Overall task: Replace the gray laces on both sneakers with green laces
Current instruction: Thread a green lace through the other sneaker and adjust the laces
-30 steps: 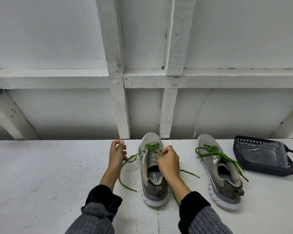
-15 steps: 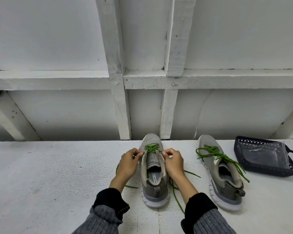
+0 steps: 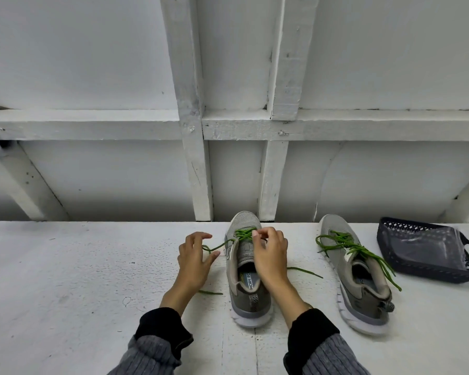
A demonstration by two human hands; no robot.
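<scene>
Your two hands work at the green lace of the nearer of two gray sneakers.

Both sneakers stand on the white surface (image 3: 65,280), long axes running away from you, toes to the wall, heels toward you: one sneaker (image 3: 248,277) between your hands, the second sneaker (image 3: 354,272) to its right. Your right hand (image 3: 271,253) pinches the green lace (image 3: 243,234) over the eyelets. Your left hand (image 3: 194,257) hovers beside it, fingers spread loosely, holding nothing. One dark basket (image 3: 428,253) sits far right.

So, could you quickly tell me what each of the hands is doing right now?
Left hand: open, fingers spread, holding nothing.
Right hand: pinching the green lace on the middle sneaker.
</scene>
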